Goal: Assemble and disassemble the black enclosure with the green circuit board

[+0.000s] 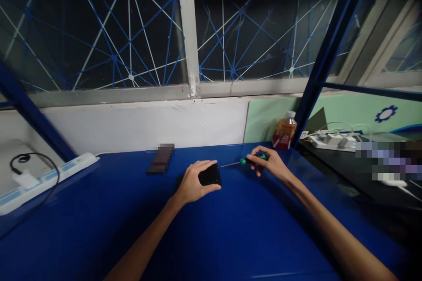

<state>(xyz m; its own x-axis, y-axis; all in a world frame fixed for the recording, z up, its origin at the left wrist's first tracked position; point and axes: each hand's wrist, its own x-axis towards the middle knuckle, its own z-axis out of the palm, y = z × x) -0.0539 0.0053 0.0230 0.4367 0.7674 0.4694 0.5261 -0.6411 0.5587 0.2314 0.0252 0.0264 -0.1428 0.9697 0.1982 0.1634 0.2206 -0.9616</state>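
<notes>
My left hand (194, 181) is closed around a small black box-like device (210, 175) resting on the blue table (231, 228). To its right, my right hand (268, 163) pinches the green handle of a small screwdriver (245, 161). The thin shaft points left toward the black device, its tip just short of it. A tiny dark speck, possibly a screw (236, 179), lies on the table between my hands.
A blurred dark flat object (161, 158) lies at the table's back. A white power strip (46, 178) with a plugged cable sits left. An amber bottle (284, 131) stands by the blue post (325, 57). More power strips and cables (332, 139) lie on the right-hand bench.
</notes>
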